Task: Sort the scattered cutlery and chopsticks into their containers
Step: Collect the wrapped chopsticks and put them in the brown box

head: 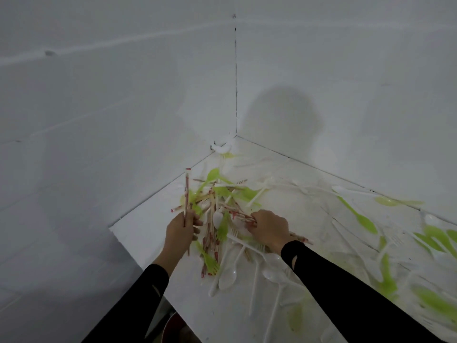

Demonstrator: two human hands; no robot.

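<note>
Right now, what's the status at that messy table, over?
Left hand shut on upright red-patterned wooden chopsticks. Right hand gripping more chopsticks in the mixed pile. Green and white plastic forks and spoons tangled through it. No containers in view.

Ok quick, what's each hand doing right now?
Left hand: closed on upright chopsticks.
Right hand: closed on chopsticks in the pile.
</note>
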